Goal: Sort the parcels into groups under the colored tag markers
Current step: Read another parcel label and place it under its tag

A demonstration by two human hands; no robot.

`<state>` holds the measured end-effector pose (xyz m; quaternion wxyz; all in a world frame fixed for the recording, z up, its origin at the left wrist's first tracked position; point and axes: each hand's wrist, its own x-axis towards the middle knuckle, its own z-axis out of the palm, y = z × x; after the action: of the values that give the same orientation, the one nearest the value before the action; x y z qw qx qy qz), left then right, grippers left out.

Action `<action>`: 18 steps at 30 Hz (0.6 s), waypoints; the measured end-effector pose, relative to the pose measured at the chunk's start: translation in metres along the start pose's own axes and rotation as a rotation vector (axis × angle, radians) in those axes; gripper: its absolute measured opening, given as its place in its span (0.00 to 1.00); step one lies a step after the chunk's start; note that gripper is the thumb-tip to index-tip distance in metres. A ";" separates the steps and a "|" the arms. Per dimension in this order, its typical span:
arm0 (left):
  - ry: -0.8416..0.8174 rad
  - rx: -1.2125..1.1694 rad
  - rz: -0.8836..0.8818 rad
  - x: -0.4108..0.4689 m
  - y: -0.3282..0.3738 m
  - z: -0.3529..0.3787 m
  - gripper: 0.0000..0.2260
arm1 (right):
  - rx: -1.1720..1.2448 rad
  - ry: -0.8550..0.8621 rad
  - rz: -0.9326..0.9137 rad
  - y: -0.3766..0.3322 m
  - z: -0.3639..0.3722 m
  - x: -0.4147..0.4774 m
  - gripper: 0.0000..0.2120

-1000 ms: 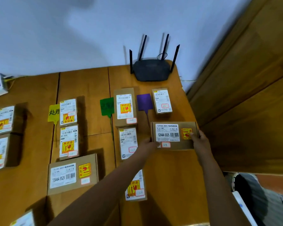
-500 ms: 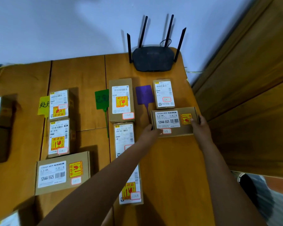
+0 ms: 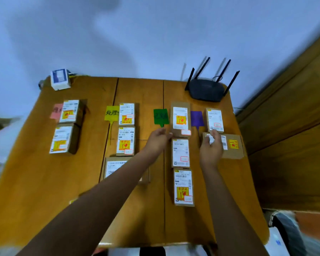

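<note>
Four tags lie across the wooden table [image 3: 35,182]: pink tag [image 3: 55,111], yellow tag [image 3: 111,113], green tag [image 3: 161,116], purple tag [image 3: 197,118]. Labelled cardboard parcels sit in columns below them. The wide parcel [image 3: 233,147] lies flat under the purple tag, below a small parcel [image 3: 215,120]. My right hand [image 3: 211,147] hovers over its left end, fingers loose, holding nothing. My left hand [image 3: 158,140] is open beside the top parcel [image 3: 180,119] of the green column, fingertips near its lower left corner.
A black router [image 3: 207,90] with antennas stands at the back right. A small white-blue box [image 3: 60,79] sits at the back left corner. A wooden panel [image 3: 288,126] borders the table on the right. Another wide parcel [image 3: 115,168] lies under my left forearm.
Both hands let go of the wide parcel, which now rests under the purple tag. My left hand moved left toward the green column. The camera pulled back and shows more of the table.
</note>
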<state>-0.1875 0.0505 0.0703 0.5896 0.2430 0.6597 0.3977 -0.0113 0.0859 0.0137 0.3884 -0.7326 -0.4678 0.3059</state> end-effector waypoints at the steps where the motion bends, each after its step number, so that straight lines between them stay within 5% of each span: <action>1: 0.021 -0.023 0.010 -0.008 0.007 -0.019 0.15 | 0.002 -0.038 -0.001 -0.022 0.007 -0.018 0.20; 4: 0.055 -0.030 0.065 -0.034 0.021 -0.078 0.23 | -0.019 -0.125 -0.067 -0.078 0.024 -0.073 0.20; 10: 0.039 -0.075 0.148 -0.092 0.014 -0.207 0.16 | -0.060 -0.239 -0.118 -0.136 0.068 -0.194 0.19; 12: 0.030 -0.064 0.121 -0.105 -0.003 -0.245 0.06 | -0.062 -0.299 -0.080 -0.134 0.083 -0.230 0.17; 18: 0.104 0.120 -0.104 -0.131 -0.094 -0.323 0.04 | -0.191 -0.539 0.102 -0.086 0.129 -0.325 0.14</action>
<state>-0.4626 -0.1832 0.0669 0.5586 0.2223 0.7240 0.3383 -0.2763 -0.1551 0.0487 0.1634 -0.6807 -0.5433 0.4634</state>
